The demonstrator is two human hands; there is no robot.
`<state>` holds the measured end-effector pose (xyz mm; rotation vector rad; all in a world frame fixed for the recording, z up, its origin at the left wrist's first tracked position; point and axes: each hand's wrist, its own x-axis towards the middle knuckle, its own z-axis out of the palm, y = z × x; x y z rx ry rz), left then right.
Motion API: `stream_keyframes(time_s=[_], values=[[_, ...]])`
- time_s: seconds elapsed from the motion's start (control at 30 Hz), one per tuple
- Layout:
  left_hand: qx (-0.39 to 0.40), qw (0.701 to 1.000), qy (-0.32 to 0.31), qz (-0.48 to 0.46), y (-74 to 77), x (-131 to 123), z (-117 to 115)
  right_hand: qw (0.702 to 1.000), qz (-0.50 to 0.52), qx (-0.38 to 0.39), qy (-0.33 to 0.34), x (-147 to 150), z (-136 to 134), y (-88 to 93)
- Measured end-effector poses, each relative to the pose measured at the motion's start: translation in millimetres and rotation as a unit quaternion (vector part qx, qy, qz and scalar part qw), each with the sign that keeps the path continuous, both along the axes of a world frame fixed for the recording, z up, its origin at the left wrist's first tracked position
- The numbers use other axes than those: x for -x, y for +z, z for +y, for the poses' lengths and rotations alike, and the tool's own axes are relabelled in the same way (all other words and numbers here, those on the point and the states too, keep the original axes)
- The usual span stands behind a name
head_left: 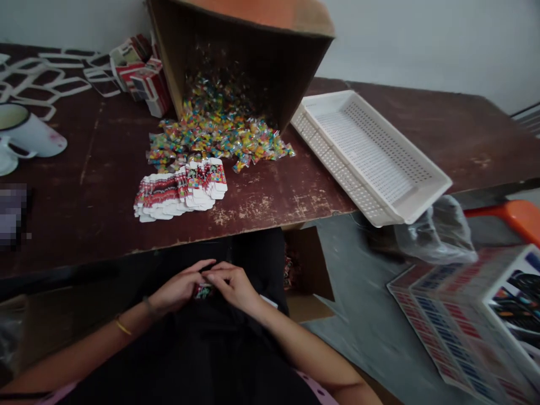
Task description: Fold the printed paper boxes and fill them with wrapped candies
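My left hand (179,288) and my right hand (232,286) meet over my lap below the table edge, fingers pinched together on one small colourful packet (203,291). On the brown table (84,191) ahead lies a fanned stack of red-and-white printed cards (179,188). Behind it a pile of small multicoloured clear packets (215,135) spills from a tipped cardboard box (244,56).
A white perforated plastic tray (371,154) overhangs the table's right edge. A white mug (25,135) stands at far left, with red-and-white cartons (141,73) and white cut-out frames (42,79) behind. Printed boxes (472,320), a clear bag (439,233) and an open carton (306,270) sit on the floor.
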<state>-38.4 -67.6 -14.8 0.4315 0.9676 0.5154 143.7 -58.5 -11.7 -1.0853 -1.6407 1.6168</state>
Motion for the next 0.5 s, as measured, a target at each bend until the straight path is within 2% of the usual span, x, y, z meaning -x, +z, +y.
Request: stream_keyframes(time_s=[0.07, 0.17, 0.27, 0.37, 0.43, 0.5], values=[[0.027, 0.999, 0.014, -0.039, 2.6, 2.5, 1.9, 0.999, 0.002, 0.037, -0.021, 0.4, 1.6, -4.0], [0.013, 0.997, -0.026, -0.070, 1.4, 9.5, 0.2, 0.999, -0.005, 0.034, -0.008, -1.5, 2.7, -11.9], [-0.021, 0.997, -0.074, -0.017, -5.8, 16.0, -5.5, 0.994, -0.047, -0.084, 0.045, -5.7, -4.6, -17.8], [-0.064, 0.993, -0.093, 0.013, -12.1, 17.1, -9.0, 0.968, -0.110, -0.192, 0.119, -12.8, -10.4, -16.1], [-0.132, 0.984, -0.104, 0.051, -11.7, 16.5, -6.7, 0.955, -0.116, -0.213, 0.171, -20.8, 2.2, -11.1], [-0.218, 0.960, -0.132, 0.112, -7.9, 19.0, -1.6, 0.948, -0.111, -0.230, 0.189, -33.7, 39.0, -6.3]])
